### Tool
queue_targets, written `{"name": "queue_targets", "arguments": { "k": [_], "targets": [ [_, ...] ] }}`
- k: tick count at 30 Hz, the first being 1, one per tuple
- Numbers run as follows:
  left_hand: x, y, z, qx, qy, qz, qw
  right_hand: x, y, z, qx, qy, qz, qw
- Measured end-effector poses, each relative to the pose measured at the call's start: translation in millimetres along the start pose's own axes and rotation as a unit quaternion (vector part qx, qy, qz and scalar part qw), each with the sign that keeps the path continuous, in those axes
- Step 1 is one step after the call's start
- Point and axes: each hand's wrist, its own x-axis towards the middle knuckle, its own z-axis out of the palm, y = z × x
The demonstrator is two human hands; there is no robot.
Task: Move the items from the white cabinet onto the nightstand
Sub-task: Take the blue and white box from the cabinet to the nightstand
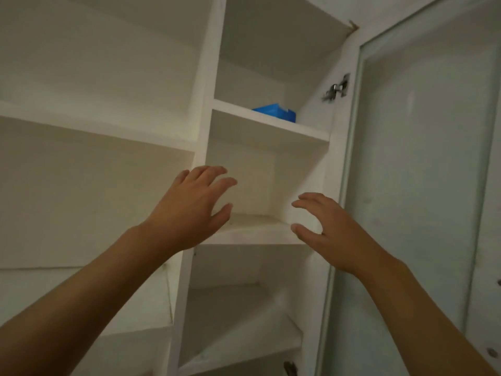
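Both hands, left hand and right hand, spread and holding nothing below the flat blue plastic box — probably light, rigid, best gripped by both sides.

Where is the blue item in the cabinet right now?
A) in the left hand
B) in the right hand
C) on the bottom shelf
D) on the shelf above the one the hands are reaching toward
D: the blue item lies on the shelf above, while the left hand and right hand are both open and empty, one shelf lower.
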Motion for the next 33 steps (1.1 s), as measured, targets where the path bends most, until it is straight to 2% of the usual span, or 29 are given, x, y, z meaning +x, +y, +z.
{"name": "queue_targets", "arguments": {
  "k": [8, 12, 20, 33],
  "targets": [
    [79, -39, -14, 0.058, 0.069, 0.046, 0.995, 105, -17, -49, 0.008, 0.066, -0.044, 0.997],
    [119, -46, -21, 0.077, 0.102, 0.068, 0.989, 166, -20, -70, -0.041, 0.083, -0.044, 0.995],
    [169, -70, -13, 0.095, 0.100, 0.050, 0.989, 253, -22, -81, -0.119, 0.027, -0.009, 0.992],
    [174, -90, 15, 0.091, 0.136, 0.058, 0.985, 299, 8, -59, -0.064, -0.012, 0.070, 0.995]
  ]
}}
